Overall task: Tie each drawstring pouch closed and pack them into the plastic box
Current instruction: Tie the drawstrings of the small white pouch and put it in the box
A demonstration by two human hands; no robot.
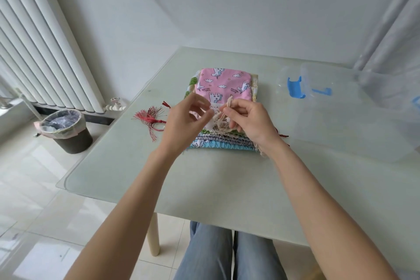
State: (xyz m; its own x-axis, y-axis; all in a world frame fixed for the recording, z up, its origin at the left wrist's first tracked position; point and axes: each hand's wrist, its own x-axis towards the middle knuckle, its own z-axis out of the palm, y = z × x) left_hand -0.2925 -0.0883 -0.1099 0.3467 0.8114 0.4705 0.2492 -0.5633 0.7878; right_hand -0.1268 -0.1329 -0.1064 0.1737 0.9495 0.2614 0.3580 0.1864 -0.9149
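Jeans-clad knees (229, 254) show at the bottom edge under the near rim of the pale green table (227, 188), and two bare forearms reach up from there toward a stack of pouches (223, 141) lying near the middle of the tabletop. On top of the stack lies a pink pouch (223, 84) printed with white cartoon animals and clouds, its gathered mouth pointing toward the person; beneath it the ruffled edges of blue, green and patterned pouches fan out toward the near side. At that mouth the right hand (248, 120) is curled, fingers drawn together around a bunch of cream cord (228, 107), one loop of which sticks up above the knuckles. Just left of it the left hand (184, 120) hovers with thumb and forefinger closing on the same cord, the other fingers loosely bent (whether it actually grips the strand is hard to tell, as the fingertips are blurred). A red tassel (150, 120) lies on the table left of the stack, partly behind the left hand. Well to the right sits the clear plastic box (391, 88), open, and between it and the stack its clear lid (304, 84) with blue clips. Down on the tiled floor to the left, a dark bin (66, 129) lined with a bag stands beside a white radiator (41, 48).
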